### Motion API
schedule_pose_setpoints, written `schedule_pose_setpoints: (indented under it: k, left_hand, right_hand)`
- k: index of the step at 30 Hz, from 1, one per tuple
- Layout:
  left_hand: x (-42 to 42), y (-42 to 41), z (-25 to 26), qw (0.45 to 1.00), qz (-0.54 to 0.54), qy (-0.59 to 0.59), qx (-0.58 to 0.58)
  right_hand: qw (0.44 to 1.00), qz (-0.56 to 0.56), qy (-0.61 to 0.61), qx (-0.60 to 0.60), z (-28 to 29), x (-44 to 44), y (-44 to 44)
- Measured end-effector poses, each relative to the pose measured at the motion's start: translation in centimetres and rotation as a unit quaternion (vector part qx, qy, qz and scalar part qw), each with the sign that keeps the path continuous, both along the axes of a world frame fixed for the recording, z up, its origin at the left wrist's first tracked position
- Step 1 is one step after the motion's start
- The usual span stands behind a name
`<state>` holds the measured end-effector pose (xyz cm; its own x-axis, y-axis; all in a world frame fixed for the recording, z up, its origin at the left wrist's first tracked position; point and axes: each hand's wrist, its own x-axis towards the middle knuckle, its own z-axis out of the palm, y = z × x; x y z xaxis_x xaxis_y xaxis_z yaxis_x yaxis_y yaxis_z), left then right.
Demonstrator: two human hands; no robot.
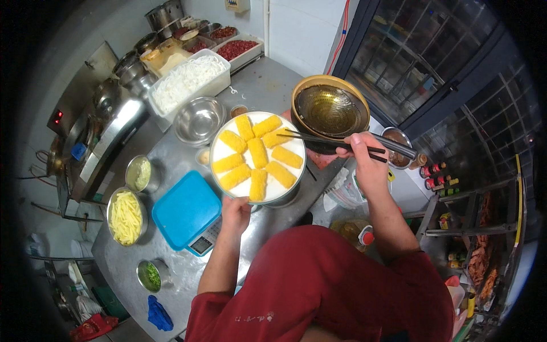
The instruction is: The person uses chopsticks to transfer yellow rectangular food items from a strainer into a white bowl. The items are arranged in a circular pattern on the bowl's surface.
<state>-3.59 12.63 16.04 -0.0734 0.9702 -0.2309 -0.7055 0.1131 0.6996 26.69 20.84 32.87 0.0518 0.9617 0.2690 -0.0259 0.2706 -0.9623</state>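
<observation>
My left hand (236, 215) grips the near rim of a round white plate (231, 158). On the plate lie several yellow crumb-coated rolls (257, 152), most in a ring around one in the middle. My right hand (367, 164) holds a pair of black chopsticks (318, 139), whose tips are over a roll at the plate's upper right. Beyond that hand, a metal strainer (331, 110) with a dark handle rests in a golden-rimmed pot (363, 99). An empty steel bowl (200, 121) stands left of the plate.
A kitchen scale (201, 245) with a blue tray (188, 209) stands at left, near bowls of yellow strips (125, 217) and chopped greens (151, 275). White noodles (188, 81) fill a tub at the back. An oil bottle (352, 233) stands lower right of the plate, beside a plastic bag (348, 188).
</observation>
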Motion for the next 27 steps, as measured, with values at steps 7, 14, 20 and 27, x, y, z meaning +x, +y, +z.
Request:
schedule_pose_setpoints:
  k: [7,14,20,27]
  left_hand:
    - [1.1,0.0,1.5,0.999,0.032,0.023,-0.001]
    - [1.1,0.0,1.3,0.999,0.031,0.033,0.004]
    - [1.0,-0.1,1.1,0.999,0.030,0.031,0.017]
    - [-0.4,-0.5,-0.7,0.999,-0.001,0.049,0.016]
  right_hand:
    - [0.995,-0.042,0.054,-0.075,0.7,-1.4,1.3]
    - [0.995,-0.067,0.016,-0.073,0.2,-1.6,2.8]
    - [0.996,-0.064,0.025,-0.056,0.5,-1.9,2.4]
    - [0.985,0.071,-0.139,0.080,2.0,0.0,3.0]
